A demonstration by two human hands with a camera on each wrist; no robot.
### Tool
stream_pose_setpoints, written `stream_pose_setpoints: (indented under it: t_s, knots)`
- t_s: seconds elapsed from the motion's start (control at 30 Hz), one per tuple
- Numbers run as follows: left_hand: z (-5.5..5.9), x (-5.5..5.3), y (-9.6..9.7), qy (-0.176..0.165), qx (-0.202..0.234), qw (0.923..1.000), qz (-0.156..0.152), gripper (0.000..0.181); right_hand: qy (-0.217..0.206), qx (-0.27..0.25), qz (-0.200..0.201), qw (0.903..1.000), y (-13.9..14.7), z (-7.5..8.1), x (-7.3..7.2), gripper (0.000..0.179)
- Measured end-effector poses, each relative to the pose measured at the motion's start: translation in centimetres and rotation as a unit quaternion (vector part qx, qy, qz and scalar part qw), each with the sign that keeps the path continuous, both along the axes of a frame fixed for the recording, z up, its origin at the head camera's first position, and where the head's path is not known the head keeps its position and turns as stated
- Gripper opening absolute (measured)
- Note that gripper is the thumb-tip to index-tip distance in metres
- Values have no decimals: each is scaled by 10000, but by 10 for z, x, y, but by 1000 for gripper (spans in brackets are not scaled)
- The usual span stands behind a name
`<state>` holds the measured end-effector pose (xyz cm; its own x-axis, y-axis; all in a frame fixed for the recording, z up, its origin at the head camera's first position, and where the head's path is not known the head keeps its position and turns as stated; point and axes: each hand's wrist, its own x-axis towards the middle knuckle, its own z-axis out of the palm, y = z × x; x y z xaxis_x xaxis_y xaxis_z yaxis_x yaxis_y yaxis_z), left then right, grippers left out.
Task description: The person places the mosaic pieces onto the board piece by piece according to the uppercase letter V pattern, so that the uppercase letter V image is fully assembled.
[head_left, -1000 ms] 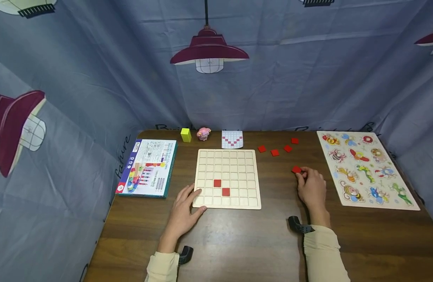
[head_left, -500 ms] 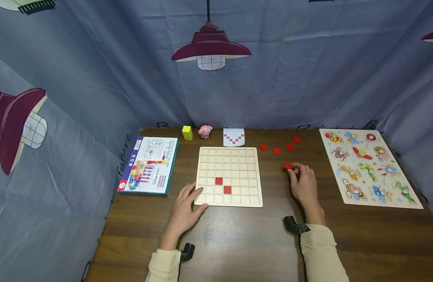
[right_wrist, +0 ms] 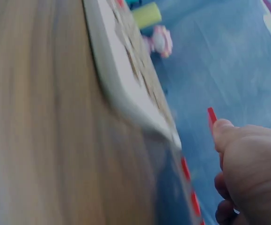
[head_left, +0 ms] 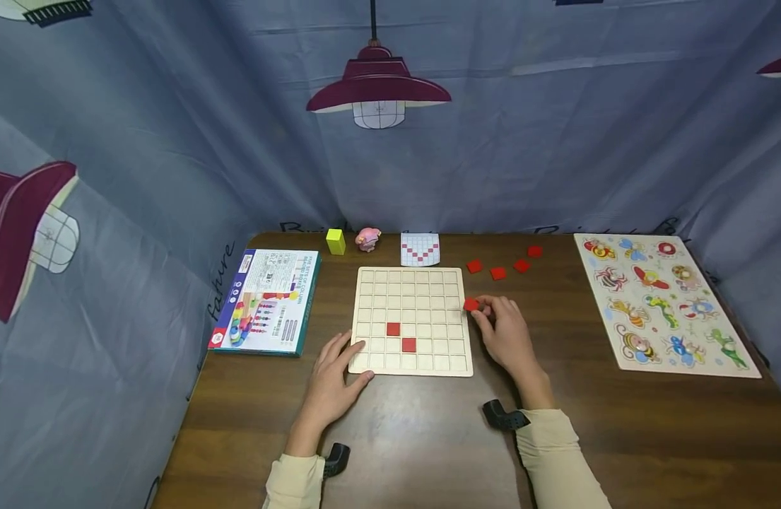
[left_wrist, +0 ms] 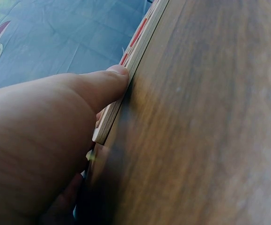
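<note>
A pale square grid board [head_left: 438, 302] lies on the table, with one red tile [head_left: 393, 329] and another red tile [head_left: 408, 345] in its cells. At the board's near left corner rests my left hand [head_left: 329, 382], fingers spread along the left side. In the left wrist view, my thumb [left_wrist: 112, 79] touches the board's front edge [left_wrist: 119, 105]. My right hand [head_left: 507, 336] pinches a red square tile [head_left: 470, 304] between thumb and fingers at the board's right edge. The right wrist view shows that tile [right_wrist: 211, 117] edge-on, held off the table.
Several loose red tiles [head_left: 497, 273] lie beyond my right hand. A pattern card [head_left: 420, 250], a pink figurine [head_left: 367, 240] and a yellow-green block [head_left: 336, 242] stand behind the board. A boxed set [head_left: 266, 302] is at left, an insect picture board [head_left: 666, 304] at right.
My right hand has moved left with the pinched red tile, from the table's right part to the board's right edge. My left hand stays at the board's corner.
</note>
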<state>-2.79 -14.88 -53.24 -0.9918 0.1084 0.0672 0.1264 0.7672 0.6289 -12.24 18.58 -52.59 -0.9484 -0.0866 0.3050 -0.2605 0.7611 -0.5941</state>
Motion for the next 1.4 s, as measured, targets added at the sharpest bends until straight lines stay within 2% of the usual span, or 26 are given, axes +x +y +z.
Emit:
stream_pose_setpoints:
  t_s: [0.2,0.3,0.43,0.63,0.9,1.1,1.4]
  knots:
    - [0,0,-1,76,-14,10000,43,59,-193,3,764,9969,-49,6,-6,27]
    - [0,-1,-2,98,-18,9999,48,58,-279,183,1047,9939,-73,7,-11,25]
    - [0,-1,-2,100,-39,9999,45,52,-394,514,1175,9910,-100,7,-14,23]
    - [-2,-1,-4,-91,-11,10000,35,46,-462,841,1311,9867,-129,9,-20,25]
    - [-1,1,-3,29,-129,9999,-52,42,-541,1356,1487,9780,-147,14,-22,26]
    - [0,4,-3,-32,-57,10000,-73,40,-560,1561,1507,9746,-151,14,-19,25]
    - [1,2,-3,64,-120,9998,-148,39,-595,1471,1391,9775,-153,16,-19,22]
